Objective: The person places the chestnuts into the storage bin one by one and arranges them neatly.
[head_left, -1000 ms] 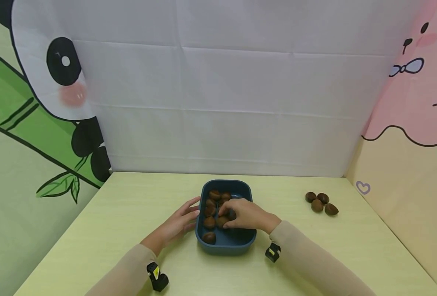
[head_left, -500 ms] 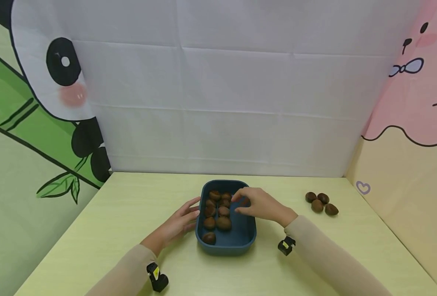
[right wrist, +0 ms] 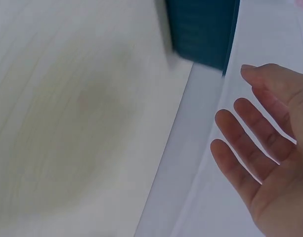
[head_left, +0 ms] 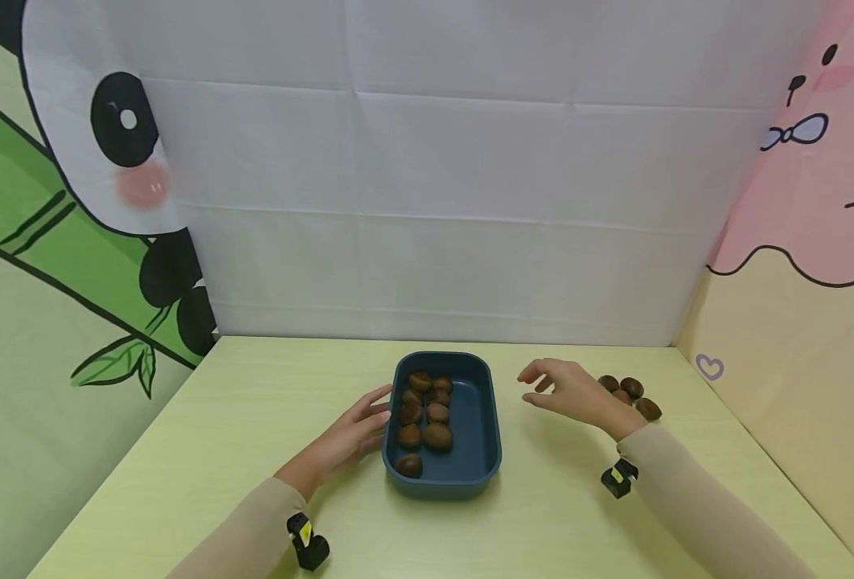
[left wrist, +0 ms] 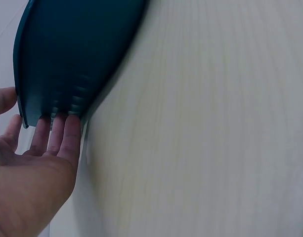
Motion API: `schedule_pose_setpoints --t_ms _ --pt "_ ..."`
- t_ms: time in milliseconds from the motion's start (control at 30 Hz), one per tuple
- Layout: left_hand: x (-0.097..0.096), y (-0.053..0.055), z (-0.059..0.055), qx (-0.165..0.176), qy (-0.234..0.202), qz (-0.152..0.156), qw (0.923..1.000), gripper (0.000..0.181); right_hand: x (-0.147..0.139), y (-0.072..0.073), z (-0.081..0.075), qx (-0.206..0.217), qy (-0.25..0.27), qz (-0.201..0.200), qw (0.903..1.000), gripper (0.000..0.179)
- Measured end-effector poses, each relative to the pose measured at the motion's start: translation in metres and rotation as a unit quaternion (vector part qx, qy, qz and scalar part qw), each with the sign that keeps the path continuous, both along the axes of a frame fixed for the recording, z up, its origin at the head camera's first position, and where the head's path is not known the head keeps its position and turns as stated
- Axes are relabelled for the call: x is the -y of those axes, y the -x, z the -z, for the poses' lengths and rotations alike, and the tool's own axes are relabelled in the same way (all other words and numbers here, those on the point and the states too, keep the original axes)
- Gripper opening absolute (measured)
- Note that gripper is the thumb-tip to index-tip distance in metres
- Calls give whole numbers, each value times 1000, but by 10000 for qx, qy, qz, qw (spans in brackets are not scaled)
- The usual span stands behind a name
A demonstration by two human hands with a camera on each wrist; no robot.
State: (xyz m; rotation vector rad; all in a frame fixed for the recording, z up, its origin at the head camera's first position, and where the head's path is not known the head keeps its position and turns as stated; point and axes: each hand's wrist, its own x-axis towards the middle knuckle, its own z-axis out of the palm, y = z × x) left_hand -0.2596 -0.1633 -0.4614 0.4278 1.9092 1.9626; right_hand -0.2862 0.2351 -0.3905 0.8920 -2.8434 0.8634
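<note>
Chestnuts [head_left: 437, 437], nine by my count, lie inside the blue box [head_left: 441, 489], arranged as two rough columns at its left half, perhaps so that each one has its own place and the right half of the floor is spare. The box stands upright on the desk [head_left: 289, 386], in front of the person, probably because both arms can reach it easily there. The left hand [head_left: 351, 434] rests its nearly straight fingertips on the outer left wall without grasping; I judge that this light touch serves to steady the box. The right hand [head_left: 572, 394] hovers over the desk to the right of the box, its fingers loosely bent and holding nothing. Near its wrist side sit the loose chestnuts [head_left: 632, 388], four of them close together, and this hand partly hides them from the head view. Between these and the box interior stands the raised right wall, which any chestnut must pass over. Behind the desk hangs a creased white cloth [head_left: 434, 161], well apart from the hands.
</note>
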Motion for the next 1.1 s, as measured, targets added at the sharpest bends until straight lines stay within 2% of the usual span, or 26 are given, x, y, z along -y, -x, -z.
schedule_pose_setpoints --t_ms 233,433,567,733,900,1100 --pt "0 0 0 -23 24 35 10000 65 -50 2 5 -63 25 799 9968 23" --pt "0 0 0 0 -19 27 10000 64 -86 3 13 -101 76 1736 9847 28" --pt "0 1 1 11 -95 86 9999 65 -105 2 22 101 60 2118 9772 31" --pt "0 0 2 74 -152 52 9998 64 -119 -1 30 341 68 2353 9713 38" --pt "0 0 2 -4 -119 76 9999 65 -123 -3 33 574 22 2397 9691 45" --pt "0 0 1 27 -104 57 9999 64 -123 -1 37 547 -181 2359 9701 52"
